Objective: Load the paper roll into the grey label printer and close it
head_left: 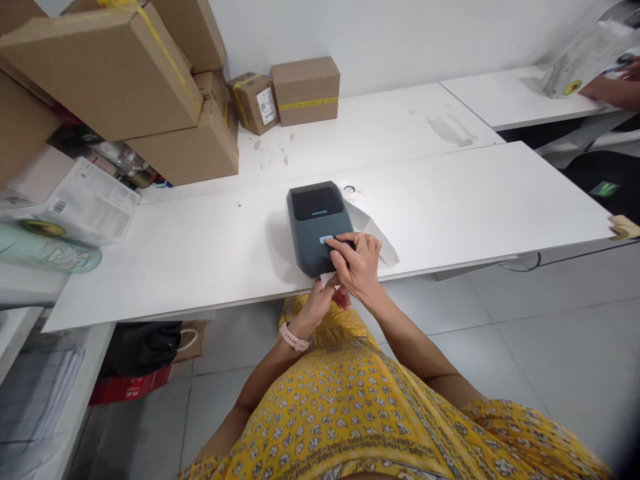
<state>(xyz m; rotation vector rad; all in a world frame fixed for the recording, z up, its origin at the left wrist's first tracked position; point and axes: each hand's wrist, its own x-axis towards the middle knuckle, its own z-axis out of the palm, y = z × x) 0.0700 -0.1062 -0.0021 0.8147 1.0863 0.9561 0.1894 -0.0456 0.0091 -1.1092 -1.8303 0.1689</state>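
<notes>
Head view: label printer (320, 227) sits at near edge of tabletop (215, 267), right hand (359, 268) ungripping, finger at its button (324, 239), left hand (318, 305) apparently pinching paper slip (326, 277), which skewed tugging could tear.

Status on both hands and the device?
Right hand: fingers on device top. Left hand: at white slip, device's near edge. White sheet beside device.

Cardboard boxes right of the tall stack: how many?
2: a labelled box next to the stack, and a wider box to its right. Others may be hidden behind the stack.
</notes>
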